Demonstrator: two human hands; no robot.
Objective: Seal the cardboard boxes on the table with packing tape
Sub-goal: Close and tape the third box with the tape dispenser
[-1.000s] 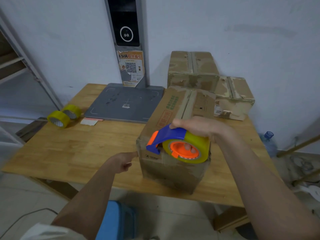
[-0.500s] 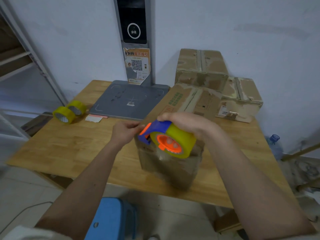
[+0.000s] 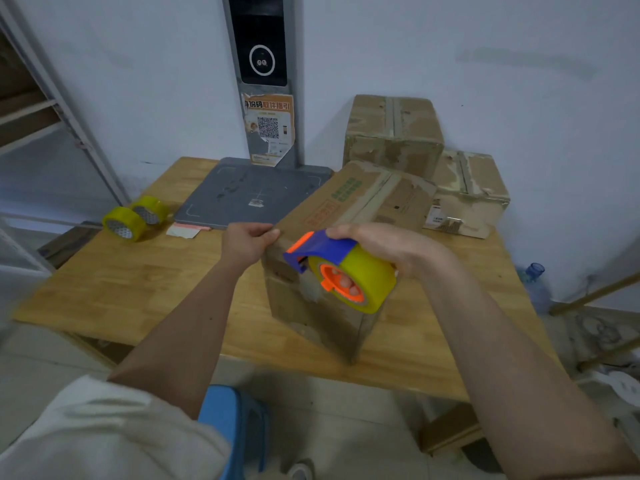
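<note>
The right hand grips a blue-and-orange tape dispenser with a yellow roll, pressed against the near face of the brown cardboard box on the wooden table. Just left of it, the left hand curls its fingers over the box's top corner.

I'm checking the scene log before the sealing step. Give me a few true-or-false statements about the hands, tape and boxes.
1. The right hand holds the tape dispenser against the near box. True.
2. The left hand rests flat on the table. False: it grips the near box's top left edge.
3. Two spare tape rolls lie on the table's left side. True.
4. The dispenser's roll is red. False: it is yellow, with an orange core.
</note>
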